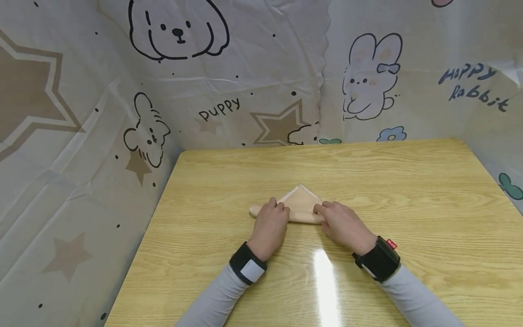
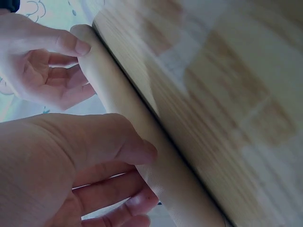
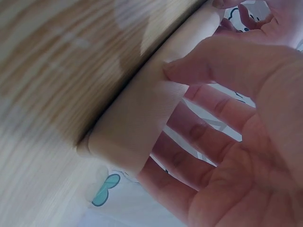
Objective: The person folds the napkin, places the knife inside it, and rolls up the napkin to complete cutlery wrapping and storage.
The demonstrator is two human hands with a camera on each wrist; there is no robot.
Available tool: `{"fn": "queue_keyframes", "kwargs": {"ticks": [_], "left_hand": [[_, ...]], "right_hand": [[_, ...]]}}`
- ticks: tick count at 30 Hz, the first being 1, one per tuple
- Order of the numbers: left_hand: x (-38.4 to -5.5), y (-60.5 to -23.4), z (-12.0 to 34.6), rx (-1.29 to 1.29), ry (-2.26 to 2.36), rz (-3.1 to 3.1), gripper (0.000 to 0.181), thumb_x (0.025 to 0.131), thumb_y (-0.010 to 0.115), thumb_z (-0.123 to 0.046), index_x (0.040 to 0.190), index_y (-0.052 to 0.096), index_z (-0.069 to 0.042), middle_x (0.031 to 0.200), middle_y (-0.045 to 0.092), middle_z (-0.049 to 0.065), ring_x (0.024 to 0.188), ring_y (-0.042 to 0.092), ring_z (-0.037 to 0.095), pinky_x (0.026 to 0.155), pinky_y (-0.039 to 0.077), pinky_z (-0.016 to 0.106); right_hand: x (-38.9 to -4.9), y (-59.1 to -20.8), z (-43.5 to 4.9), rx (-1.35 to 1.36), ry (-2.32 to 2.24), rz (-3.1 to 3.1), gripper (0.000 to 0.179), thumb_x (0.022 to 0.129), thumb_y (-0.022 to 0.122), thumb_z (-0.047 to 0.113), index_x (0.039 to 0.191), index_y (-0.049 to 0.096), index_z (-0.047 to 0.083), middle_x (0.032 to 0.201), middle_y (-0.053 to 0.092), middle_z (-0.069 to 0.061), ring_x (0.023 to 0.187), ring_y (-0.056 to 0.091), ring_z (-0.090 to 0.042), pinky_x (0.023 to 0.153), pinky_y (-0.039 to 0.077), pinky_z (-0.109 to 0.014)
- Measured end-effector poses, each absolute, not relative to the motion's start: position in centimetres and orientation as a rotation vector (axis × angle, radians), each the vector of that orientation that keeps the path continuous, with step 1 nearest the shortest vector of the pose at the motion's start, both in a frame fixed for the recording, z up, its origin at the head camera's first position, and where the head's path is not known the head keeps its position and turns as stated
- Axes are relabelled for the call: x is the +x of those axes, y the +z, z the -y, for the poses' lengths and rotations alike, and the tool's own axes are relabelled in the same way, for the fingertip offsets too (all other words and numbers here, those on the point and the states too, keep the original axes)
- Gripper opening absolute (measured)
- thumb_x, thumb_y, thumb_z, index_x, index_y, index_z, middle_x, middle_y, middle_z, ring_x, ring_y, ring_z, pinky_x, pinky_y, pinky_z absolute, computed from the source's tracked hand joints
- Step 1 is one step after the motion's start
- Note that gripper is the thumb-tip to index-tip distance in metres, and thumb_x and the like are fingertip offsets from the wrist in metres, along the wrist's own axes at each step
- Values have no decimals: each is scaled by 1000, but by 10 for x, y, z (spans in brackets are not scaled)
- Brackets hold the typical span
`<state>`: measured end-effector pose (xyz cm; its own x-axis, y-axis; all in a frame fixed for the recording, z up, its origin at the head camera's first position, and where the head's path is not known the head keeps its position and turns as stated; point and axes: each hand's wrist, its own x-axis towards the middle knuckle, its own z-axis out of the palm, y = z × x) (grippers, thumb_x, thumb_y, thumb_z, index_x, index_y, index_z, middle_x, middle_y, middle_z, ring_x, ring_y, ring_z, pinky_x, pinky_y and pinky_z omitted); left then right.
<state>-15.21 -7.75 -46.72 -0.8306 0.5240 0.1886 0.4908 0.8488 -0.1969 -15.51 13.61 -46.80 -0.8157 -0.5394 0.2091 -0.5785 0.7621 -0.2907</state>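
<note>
A beige cloth [image 1: 301, 200] lies on the wooden table, partly rolled up. Its near side forms a thick roll, while a flat triangular corner with a pale border points away from me. My left hand [image 1: 269, 229] grips the roll left of the middle, and its left end sticks out past the fingers. Toward the other end, my right hand [image 1: 345, 225] holds the roll between thumb and fingers. Both wrist views show a thumb pressed on the near face of the roll [image 2: 106, 78], with fingers on its far side. My right hand covers the roll's right end in the head view.
The wood-grain table [image 1: 196, 254] extends around the cloth, with a bright light reflection [image 1: 325, 281] in front of it. A printed fabric sheet [image 1: 245, 59] with cartoon animals and stars hangs along the back and sides. Each wrist wears a black strap [image 1: 377, 259].
</note>
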Motion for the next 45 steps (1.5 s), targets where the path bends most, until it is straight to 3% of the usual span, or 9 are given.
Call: {"fn": "queue_keyframes", "kwargs": {"ticks": [8,17,23,27,32,34,38,41,45], "left_hand": [[-150,-465,77,-787,298,2776,8,84,70,-9,92,70,-12,85,69,1,81,50,18,66,47,30],[-150,-467,80,-772,236,2816,8,89,65,-6,96,62,-9,87,65,4,81,46,17,43,43,25],[-154,-468,84,-785,153,2895,12,92,59,-6,103,63,-9,93,58,7,87,43,21,52,45,25],[-158,-469,87,-796,58,2925,18,92,57,-3,107,65,-10,93,52,8,87,42,22,55,45,26],[-161,-468,90,-789,11,2940,28,89,59,-3,117,63,-7,95,58,8,85,45,22,60,47,29],[-162,-467,91,-738,-61,2973,33,86,62,-2,118,59,-7,95,61,6,83,48,20,56,47,30],[-163,-465,90,-641,-240,3009,26,84,65,0,107,57,-9,90,63,3,76,52,18,47,45,32],[-163,-465,89,-667,-247,3005,11,90,61,-2,99,62,-9,91,60,4,76,53,18,49,47,31],[-161,-463,90,-732,-221,2997,10,92,60,-6,96,69,-7,96,52,6,82,48,19,52,49,27]], "right_hand": [[-156,-467,-138,928,519,2836,26,76,71,-1,102,70,3,87,63,-8,75,58,-19,61,52,-34],[-158,-471,-142,946,433,2808,22,86,66,4,107,70,3,98,59,-8,85,51,-24,67,49,-36],[-158,-472,-141,894,423,2865,25,91,60,8,116,65,7,104,65,-9,91,54,-26,70,47,-42],[-158,-472,-141,856,479,2895,21,93,57,8,113,61,10,106,66,-8,95,56,-26,75,44,-46],[-160,-472,-142,853,492,2833,15,91,59,5,105,60,11,89,64,-4,79,59,-19,64,44,-39],[-161,-473,-142,873,481,2789,13,89,61,4,100,62,10,84,61,-3,72,56,-17,58,45,-36],[-161,-474,-142,900,453,2741,13,83,72,9,95,69,6,86,61,-5,72,56,-21,56,48,-37],[-161,-476,-142,908,437,2773,24,77,80,15,97,70,7,91,63,-7,77,56,-23,60,49,-39],[-161,-477,-140,914,405,2805,27,74,83,17,96,70,8,92,60,-6,78,54,-23,61,49,-38]]}}
